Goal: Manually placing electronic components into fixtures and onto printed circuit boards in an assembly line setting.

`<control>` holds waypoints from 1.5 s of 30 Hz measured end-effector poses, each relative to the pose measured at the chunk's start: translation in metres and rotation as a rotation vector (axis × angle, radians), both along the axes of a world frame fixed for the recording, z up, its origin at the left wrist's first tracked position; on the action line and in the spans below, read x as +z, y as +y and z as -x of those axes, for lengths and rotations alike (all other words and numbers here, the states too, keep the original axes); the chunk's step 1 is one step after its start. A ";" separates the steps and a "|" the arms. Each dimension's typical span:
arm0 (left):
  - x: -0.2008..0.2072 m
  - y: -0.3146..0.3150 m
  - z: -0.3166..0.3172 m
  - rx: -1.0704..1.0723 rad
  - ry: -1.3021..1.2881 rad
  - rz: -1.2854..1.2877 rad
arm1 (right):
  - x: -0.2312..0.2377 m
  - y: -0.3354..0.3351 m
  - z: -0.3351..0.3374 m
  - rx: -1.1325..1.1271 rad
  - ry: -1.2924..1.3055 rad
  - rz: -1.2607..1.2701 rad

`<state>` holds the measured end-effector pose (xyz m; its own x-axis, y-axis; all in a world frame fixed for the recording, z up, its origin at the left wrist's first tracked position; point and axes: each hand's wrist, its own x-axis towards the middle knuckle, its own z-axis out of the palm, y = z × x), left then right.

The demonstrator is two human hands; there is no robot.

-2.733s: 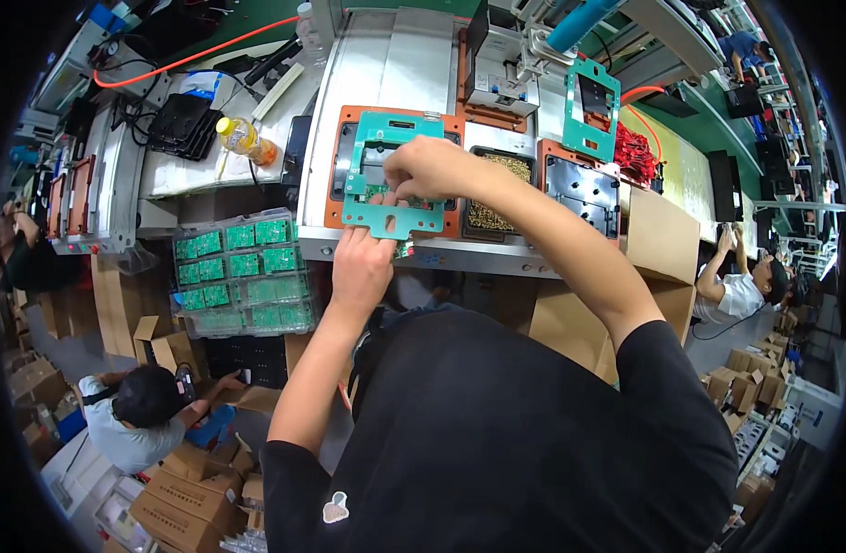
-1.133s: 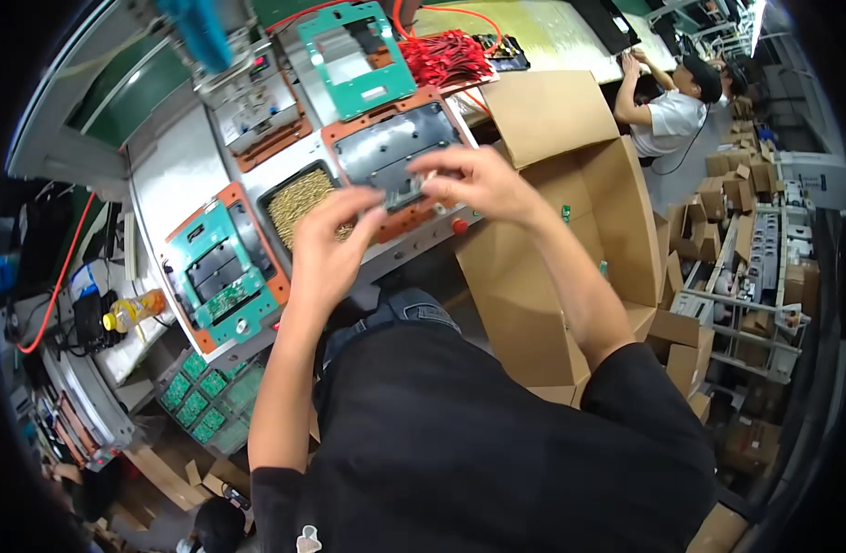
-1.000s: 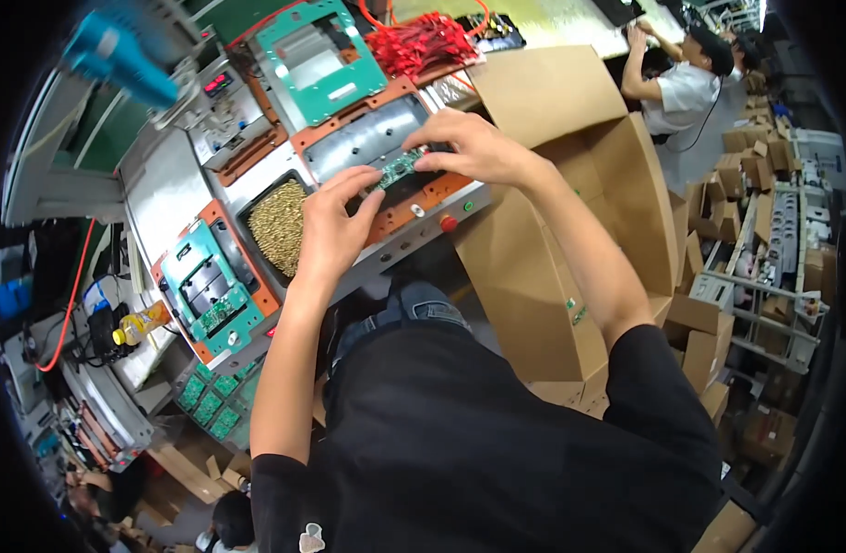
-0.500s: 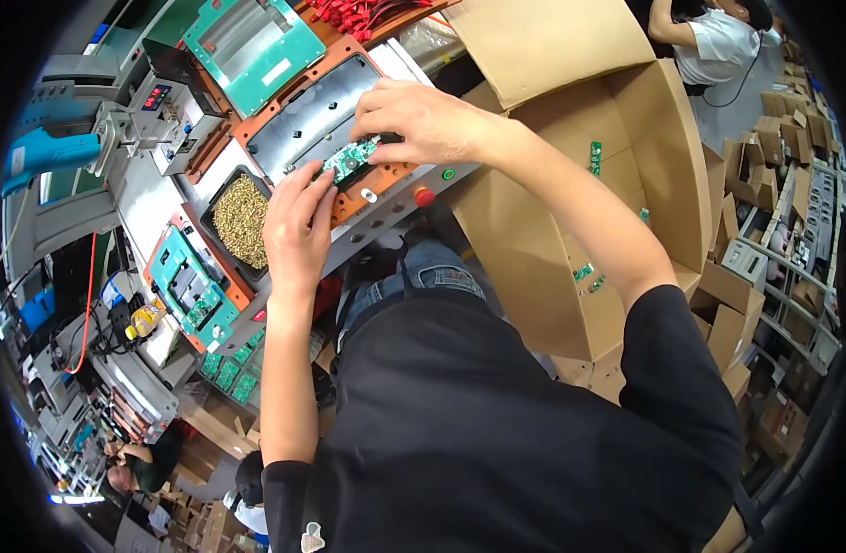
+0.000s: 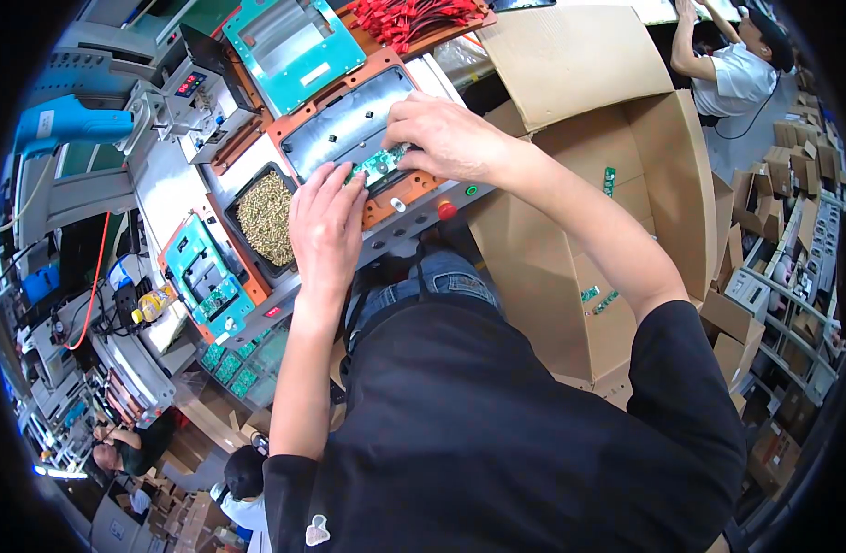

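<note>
Moved over the orange-rimmed black fixture (image 5: 343,118), our left hand (image 5: 326,217) and right hand (image 5: 449,138) pinch a narrow green circuit board (image 5: 379,167) lengthwise between them.

Bright light reaches the fingers (image 5: 325,184), glare streaks the dark plate (image 5: 347,118), and fisheye bends the edges.

Bottle (image 5: 155,302): yellow, on the left, near the hose (image 5: 99,272) – an orange line hanging in a bend.
Wires (image 5: 409,18): a red heap at the top edge.
Cartons (image 5: 764,203): brown, along the right – several with flaps open.
Coworkers: one white shirt (image 5: 738,81), upper right; one dark cap (image 5: 245,473), lower left; one dark top (image 5: 152,447) beyond (small in view).
</note>
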<state>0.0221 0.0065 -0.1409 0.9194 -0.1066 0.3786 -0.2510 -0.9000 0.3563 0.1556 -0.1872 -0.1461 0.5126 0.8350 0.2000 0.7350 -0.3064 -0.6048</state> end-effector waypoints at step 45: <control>-0.006 -0.060 0.007 0.041 0.051 -0.198 | 0.018 0.054 -0.143 -0.444 -0.162 -0.160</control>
